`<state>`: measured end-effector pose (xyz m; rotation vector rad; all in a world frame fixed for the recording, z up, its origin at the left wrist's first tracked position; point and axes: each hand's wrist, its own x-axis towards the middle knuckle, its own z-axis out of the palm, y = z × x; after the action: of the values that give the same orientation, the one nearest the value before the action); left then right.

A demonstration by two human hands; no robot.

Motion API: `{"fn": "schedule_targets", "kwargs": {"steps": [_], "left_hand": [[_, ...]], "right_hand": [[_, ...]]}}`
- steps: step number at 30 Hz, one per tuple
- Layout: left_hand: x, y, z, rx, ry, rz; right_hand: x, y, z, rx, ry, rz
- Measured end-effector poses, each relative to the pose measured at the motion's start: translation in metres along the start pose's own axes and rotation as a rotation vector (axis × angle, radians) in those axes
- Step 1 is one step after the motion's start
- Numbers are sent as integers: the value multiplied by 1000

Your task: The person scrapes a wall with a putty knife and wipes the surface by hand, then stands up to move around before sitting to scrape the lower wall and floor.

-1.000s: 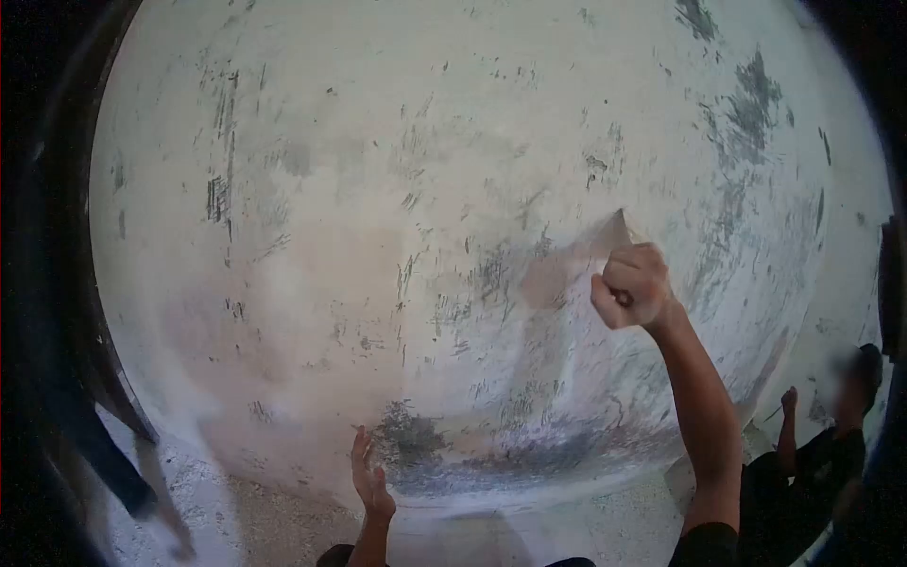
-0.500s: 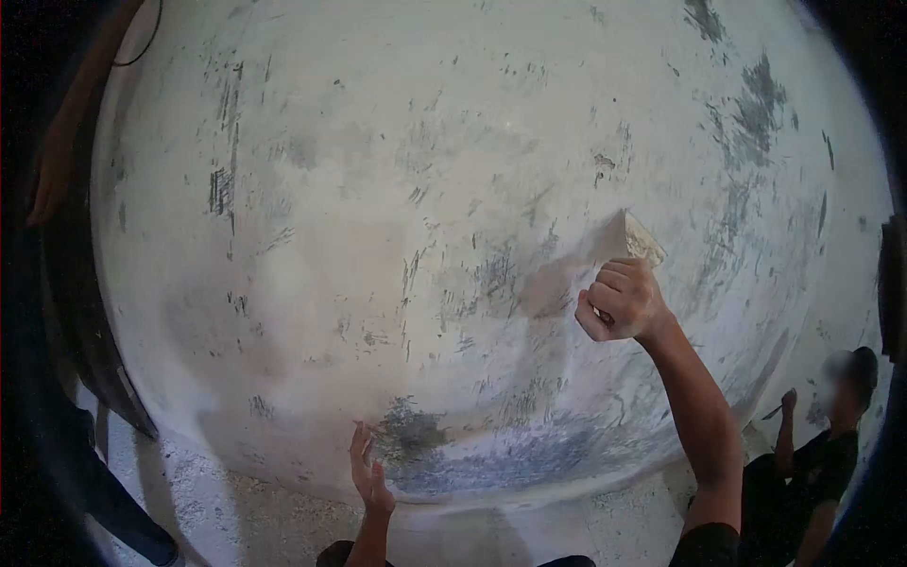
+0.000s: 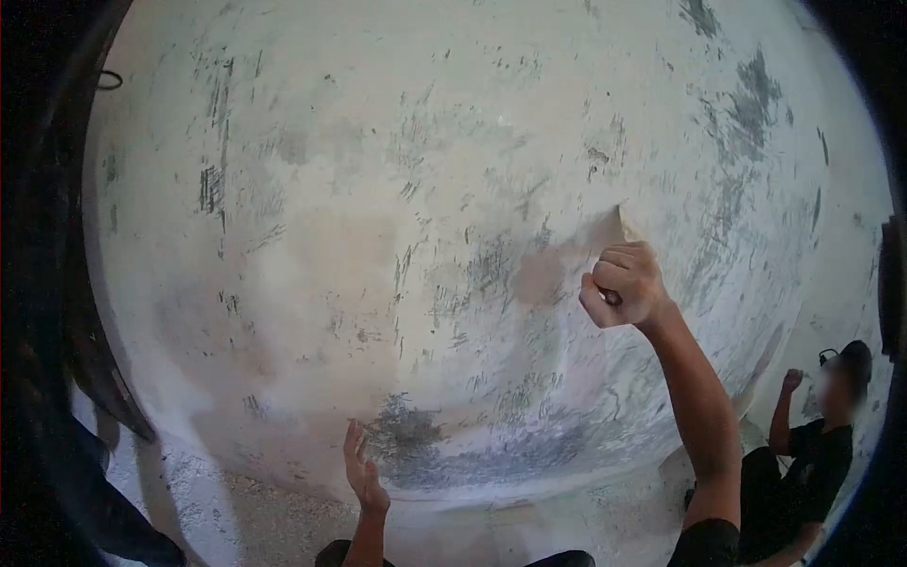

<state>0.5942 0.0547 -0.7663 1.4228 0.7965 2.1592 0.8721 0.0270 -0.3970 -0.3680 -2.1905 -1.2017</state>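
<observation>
Grips a scraper [image 3: 616, 227] in the right hand [image 3: 624, 283], all fingers curled into a tight fist that hides the handle almost wholly. Holds the pale blade against the plastered wall [image 3: 378, 170], just above the knuckles. Points the tool's long axis upward from the fist, tilted slightly leftward, with the blade tip touching the wall beside a smoother tan-tinged patch [image 3: 543, 279] just left of the hand. Reaches up with the right forearm from the lower right of the view.

Rests the left hand [image 3: 362, 468] low by the wall's bottom edge, open, fingers straight and together, pointing up, holding nothing. Lies just left of a dark grey scraped patch [image 3: 408, 437]; cannot tell whether the palm meets the surface. Sits well apart from the scraper, far below and to its left, leaving the right hand alone on the tool.

Shows grey scuffs and scratches across the whitish wall, densest at upper right and along the bottom. Shows a gritty floor [image 3: 255, 506] beneath. Shows another person [image 3: 822, 444] in dark clothing low at the right, near the wall, one fist [image 3: 792, 380] raised; cannot tell what that fist holds.
</observation>
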Motion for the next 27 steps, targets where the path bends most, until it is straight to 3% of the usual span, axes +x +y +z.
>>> {"fn": "schedule_targets", "kwargs": {"steps": [3,14,18,21,27], "left_hand": [[-5,-2,0,15,-16,-16],[-2,-2,4,19,0,-33],[-1,6,2,-15,-5,-37],[1,2,4,8,15,-32],[0,3,2,12,19,-29]], "right_hand": [[-7,15,-1,-113,39,55],[10,-9,-4,8,29,-64],[-7,13,-6,-83,46,98],[7,-6,-10,-6,23,-26],[2,17,-6,-61,36,13]]}}
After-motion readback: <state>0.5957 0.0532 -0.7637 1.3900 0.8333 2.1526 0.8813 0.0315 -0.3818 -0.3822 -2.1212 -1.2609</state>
